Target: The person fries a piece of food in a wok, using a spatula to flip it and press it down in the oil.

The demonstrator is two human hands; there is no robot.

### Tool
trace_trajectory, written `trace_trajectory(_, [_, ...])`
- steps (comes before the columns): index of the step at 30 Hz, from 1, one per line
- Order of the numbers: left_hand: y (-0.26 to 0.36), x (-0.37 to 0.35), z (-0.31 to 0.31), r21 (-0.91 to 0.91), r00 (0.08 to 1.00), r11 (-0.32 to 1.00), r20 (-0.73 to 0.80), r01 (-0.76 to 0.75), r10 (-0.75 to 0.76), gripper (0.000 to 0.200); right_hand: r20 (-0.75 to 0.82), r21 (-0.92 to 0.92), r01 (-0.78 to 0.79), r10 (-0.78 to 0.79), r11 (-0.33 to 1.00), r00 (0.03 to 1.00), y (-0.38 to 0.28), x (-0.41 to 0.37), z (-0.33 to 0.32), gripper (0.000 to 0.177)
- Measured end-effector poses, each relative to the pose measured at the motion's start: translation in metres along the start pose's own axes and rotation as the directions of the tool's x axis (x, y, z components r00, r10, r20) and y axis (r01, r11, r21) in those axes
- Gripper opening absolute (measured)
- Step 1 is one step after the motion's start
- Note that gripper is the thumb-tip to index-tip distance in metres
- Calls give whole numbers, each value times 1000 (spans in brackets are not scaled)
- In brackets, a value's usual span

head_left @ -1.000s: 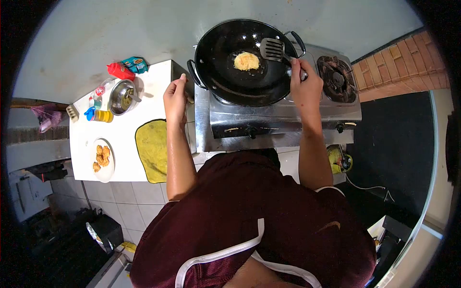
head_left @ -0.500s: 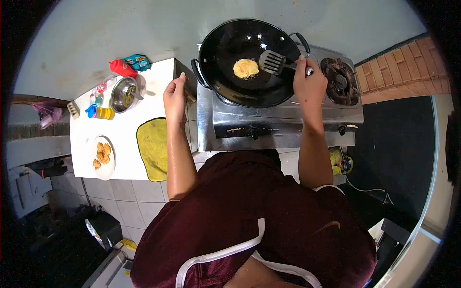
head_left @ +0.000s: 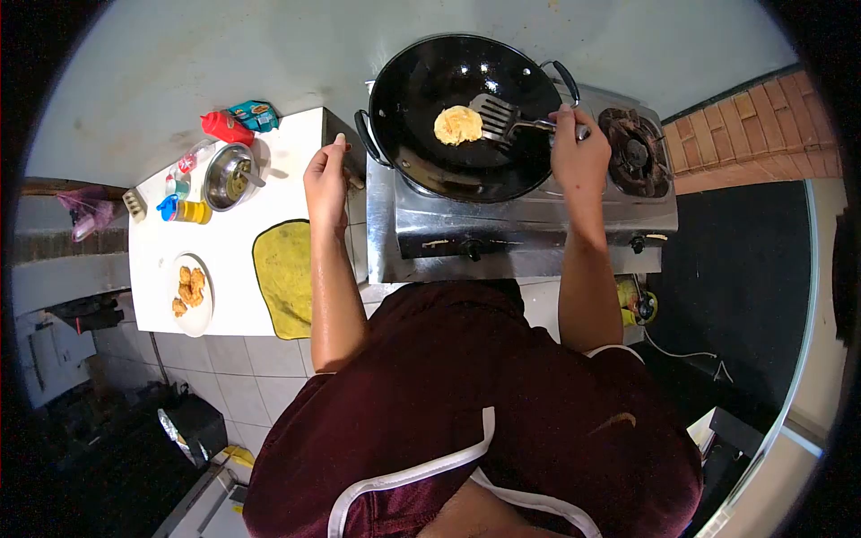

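A black wok [head_left: 448,166] sits on a steel two-burner stove [head_left: 520,229]. In its middle lies a round yellow fritter [head_left: 456,125]. My right hand [head_left: 578,157] grips the handle of a slotted metal spatula [head_left: 498,115], whose blade touches the fritter's right edge. My left hand [head_left: 326,184] rests on the white counter [head_left: 233,260] just left of the wok's handle, fingers loosely curled, holding nothing.
On the counter lie a yellow cloth [head_left: 285,276], a plate of fried pieces [head_left: 192,294], a steel bowl with a spoon [head_left: 228,177], small bottles [head_left: 179,208] and red and blue packets [head_left: 235,121]. The stove's right burner [head_left: 635,152] is bare. A brick wall [head_left: 753,117] stands at the right.
The spatula blade has slid left across the wok until it meets the fritter. My left hand has stayed on the counter.
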State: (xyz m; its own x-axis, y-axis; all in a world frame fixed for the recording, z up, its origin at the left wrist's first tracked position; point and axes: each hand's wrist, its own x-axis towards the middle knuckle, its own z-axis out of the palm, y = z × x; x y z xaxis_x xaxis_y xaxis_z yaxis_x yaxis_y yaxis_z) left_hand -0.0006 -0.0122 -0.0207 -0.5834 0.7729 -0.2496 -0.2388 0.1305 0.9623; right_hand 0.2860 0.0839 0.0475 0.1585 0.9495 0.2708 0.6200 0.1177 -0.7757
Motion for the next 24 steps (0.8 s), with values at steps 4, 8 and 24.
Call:
trace_trajectory(4, [4, -1, 3, -44, 999, 999, -30, -19, 18, 27, -44, 87, 93, -89, 992, 995, -1, -7, -5, 33])
trace_trajectory(8, [8, 0, 0, -74, 999, 997, -48, -17, 14, 28, -35, 161, 100, -95, 982, 995, -2, -18, -10, 32])
trace_trajectory(24, [13, 11, -18, -90, 995, 995, -98, -45, 36, 36, 197, 253, -69, 19, 965, 980, -12, -33, -25, 27])
